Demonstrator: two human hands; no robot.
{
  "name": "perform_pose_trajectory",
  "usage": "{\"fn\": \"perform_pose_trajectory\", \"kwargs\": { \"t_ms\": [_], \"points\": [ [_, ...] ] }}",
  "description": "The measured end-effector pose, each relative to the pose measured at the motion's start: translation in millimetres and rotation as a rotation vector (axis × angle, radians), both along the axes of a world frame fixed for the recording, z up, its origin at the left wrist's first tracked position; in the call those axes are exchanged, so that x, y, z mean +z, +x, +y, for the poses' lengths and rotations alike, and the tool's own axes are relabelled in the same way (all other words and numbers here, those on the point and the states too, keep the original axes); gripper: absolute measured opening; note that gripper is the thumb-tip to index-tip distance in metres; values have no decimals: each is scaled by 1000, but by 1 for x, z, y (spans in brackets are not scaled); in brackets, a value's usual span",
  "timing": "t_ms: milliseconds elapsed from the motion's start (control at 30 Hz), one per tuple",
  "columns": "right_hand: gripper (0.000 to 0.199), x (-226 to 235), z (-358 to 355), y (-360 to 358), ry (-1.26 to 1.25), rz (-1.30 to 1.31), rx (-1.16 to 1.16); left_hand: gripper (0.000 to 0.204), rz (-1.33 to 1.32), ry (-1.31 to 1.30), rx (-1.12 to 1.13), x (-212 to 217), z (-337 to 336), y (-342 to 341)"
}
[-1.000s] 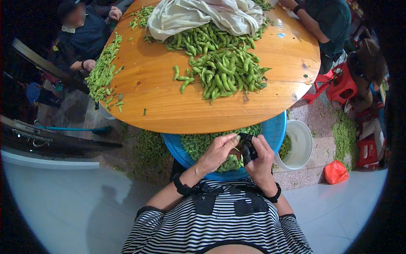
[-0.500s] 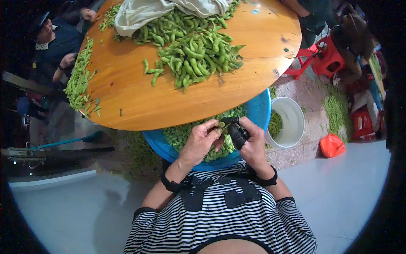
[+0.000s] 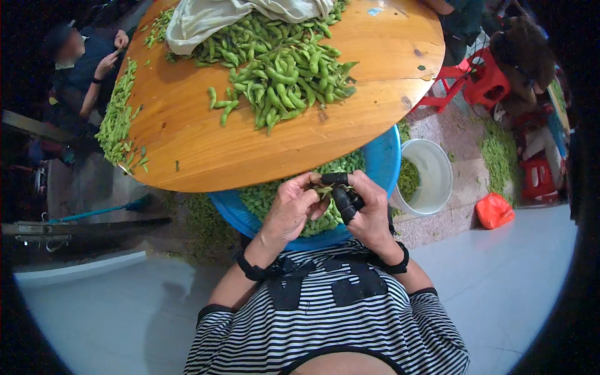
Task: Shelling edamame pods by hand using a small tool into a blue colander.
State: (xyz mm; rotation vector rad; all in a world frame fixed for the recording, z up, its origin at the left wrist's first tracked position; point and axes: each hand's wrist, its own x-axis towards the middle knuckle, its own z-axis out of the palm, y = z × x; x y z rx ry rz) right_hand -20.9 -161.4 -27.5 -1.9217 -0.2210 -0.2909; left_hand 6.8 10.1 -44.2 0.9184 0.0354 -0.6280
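Note:
My left hand [image 3: 289, 209] and my right hand [image 3: 371, 212] meet over a blue basin [image 3: 384, 164] heaped with shelled green beans [image 3: 265, 201]. Pinched between the fingertips of both is a green soybean pod [image 3: 324, 190], partly hidden by the fingers. Black coverings wrap the thumb and forefinger of my right hand; the left fingers are bare. Just beyond the basin, a pile of whole soybean pods [image 3: 284, 84] lies on the wooden table [image 3: 219, 153].
A whitish cloth sack [image 3: 206, 28] rests among the pods. Right of the basin stands a white bucket [image 3: 434, 178] with pods inside. An orange-red plastic bag [image 3: 494, 210] lies on the floor near red stools [image 3: 486, 87]. Another person [image 3: 81, 75] sits at the far left.
My right thumb and forefinger have come closer to my left fingertips, closing around the pod. At the left, the other person's hands have come together.

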Motion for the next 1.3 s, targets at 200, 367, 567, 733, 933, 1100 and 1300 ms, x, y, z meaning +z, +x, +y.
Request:
{"fn": "perform_pose_trajectory", "kwargs": {
  "t_ms": [200,367,567,733,933,1100,1300],
  "points": [
    [25,-8,-36,-3,162,62,-223,16,-354,572,-152,14,-4,-7],
    [32,-18,-135,-9,169,97,-550,13,-1249,741,-355,45,31,6],
    [35,-23,-179,-24,-358,79,-711,17,-753,1183,15,101,98,91],
    [37,-6,-158,-23,-348,235,-696,18,-872,1678,156,84,131,175],
    [40,-15,-151,-16,-238,59,-598,21,-937,1718,191,88,135,179],
    [36,-3,-107,-26,97,119,-386,9,-722,1127,131,122,86,103],
    [34,42,-23,-5,317,282,197,13,-376,480,18,83,20,6]
  ]
}}
